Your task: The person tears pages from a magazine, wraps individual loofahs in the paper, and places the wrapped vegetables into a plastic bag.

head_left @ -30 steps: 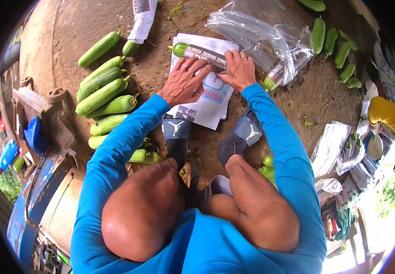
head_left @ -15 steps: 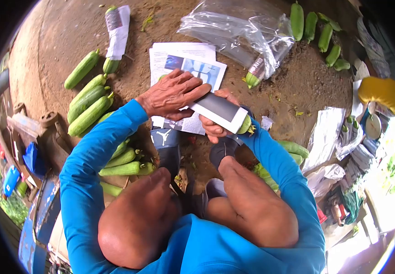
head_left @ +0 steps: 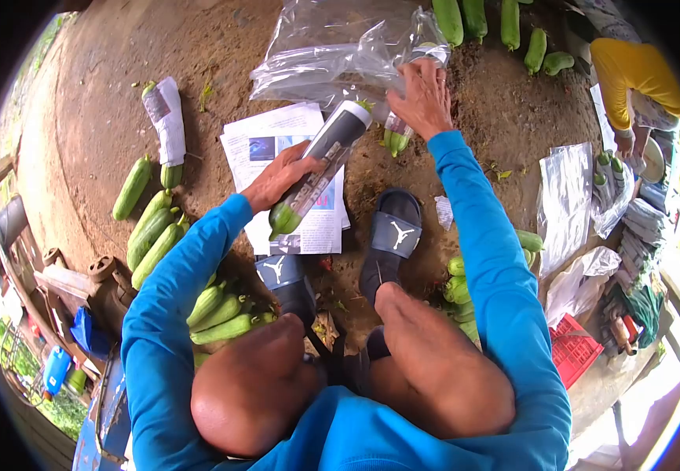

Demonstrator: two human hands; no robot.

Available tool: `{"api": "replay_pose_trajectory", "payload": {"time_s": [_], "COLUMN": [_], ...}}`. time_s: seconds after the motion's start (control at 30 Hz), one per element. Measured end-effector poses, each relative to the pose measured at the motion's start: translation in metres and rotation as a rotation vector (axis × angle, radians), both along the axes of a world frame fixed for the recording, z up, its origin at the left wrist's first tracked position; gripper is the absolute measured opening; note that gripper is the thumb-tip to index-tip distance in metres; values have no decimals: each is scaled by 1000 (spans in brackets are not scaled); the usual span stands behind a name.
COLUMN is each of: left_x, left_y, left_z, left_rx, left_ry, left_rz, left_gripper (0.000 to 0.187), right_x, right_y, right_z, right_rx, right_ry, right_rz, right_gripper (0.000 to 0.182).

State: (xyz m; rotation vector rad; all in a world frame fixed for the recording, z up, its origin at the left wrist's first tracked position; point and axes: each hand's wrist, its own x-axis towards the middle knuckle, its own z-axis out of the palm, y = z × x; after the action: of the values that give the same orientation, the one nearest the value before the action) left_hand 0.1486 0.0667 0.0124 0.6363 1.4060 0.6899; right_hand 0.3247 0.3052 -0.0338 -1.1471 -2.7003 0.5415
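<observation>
bare brown dirt ground (head_left: 120, 63), outdoors, seen from above a squatting person in a bright blue long-sleeved top. landmark: the stack of white printed newspaper sheets (head_left: 277, 141) lying flat on the dirt in front of the knees.

left hand (head_left: 281, 177) lies over the sheets' middle, fingers closed around a long green gourd rolled in printed newspaper (head_left: 316, 169). the roll is tilted, its bare green end low over the sheets' lower edge, its dark paper end pointing up past the sheets' top right corner. it looks lifted off the sheets, but contact cannot be told.

right hand (head_left: 422, 98) is beyond the sheets' top right corner, fingers spread and curled, pinching the edge of a crumpled clear plastic bag (head_left: 332, 59) that lies on the dirt just above the sheets. a second paper-wrapped gourd (head_left: 396, 133) sits at the bag's mouth, right of the sheets, green tip showing.

left of the sheets: one more newspaper-wrapped gourd (head_left: 165, 118), then a loose pile of bare green gourds (head_left: 151, 228) running down toward the left knee. below the sheets: two dark slide sandals with white logos (head_left: 395, 235). far right of the sheets: more green gourds in a row (head_left: 505, 23) at the top, another person's yellow sleeve (head_left: 634, 71), a red plastic crate (head_left: 575, 345), stacks of paper and plastic.
</observation>
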Motion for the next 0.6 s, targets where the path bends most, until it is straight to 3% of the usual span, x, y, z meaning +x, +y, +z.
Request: {"api": "replay_pose_trajectory", "payload": {"time_s": [0.1, 0.17, 0.27, 0.3, 0.37, 0.4, 0.47, 0.5, 0.53, 0.6], "left_x": [10, 14, 24, 22, 16, 10, 3, 4, 6, 1], "left_y": [31, 45, 99, 108, 123, 132, 142, 145, 153, 166], "left_z": [-45, -99, -82, -102, -169, -179, -182, -183, -164, -92], "left_rx": [97, 263, 66, 67, 493, 492, 470, 470, 297, 1], "left_ry": [-216, -145, -356, -358, -32, -33, 380, 380, 273, 212], "left_rz": [108, 102, 298, 300, 147, 149, -93, -92, -176, -463], "left_gripper": [53, 45, 40, 40, 44, 44, 45, 45, 45, 45], "right_x": [7, 10, 16, 17, 18, 18, 20, 19, 19, 19], "right_y": [6, 1, -1, -3, -5, -5, -6, -7, -10, -16], "right_z": [-9, -4, -7, -8, -10, -10, -10, -9, -11, -10], "right_rx": [-58, -46, -34, -33, -53, -54, -111, -110, -121, -131], "right_ry": [114, 187, 349, 347, 391, 389, 400, 399, 363, 331], "right_rz": [12, 11, 52, 54, 41, 43, 60, 60, 43, 33], "right_gripper": [36, 34, 30, 30, 32, 32, 33, 33, 39, 44]}}
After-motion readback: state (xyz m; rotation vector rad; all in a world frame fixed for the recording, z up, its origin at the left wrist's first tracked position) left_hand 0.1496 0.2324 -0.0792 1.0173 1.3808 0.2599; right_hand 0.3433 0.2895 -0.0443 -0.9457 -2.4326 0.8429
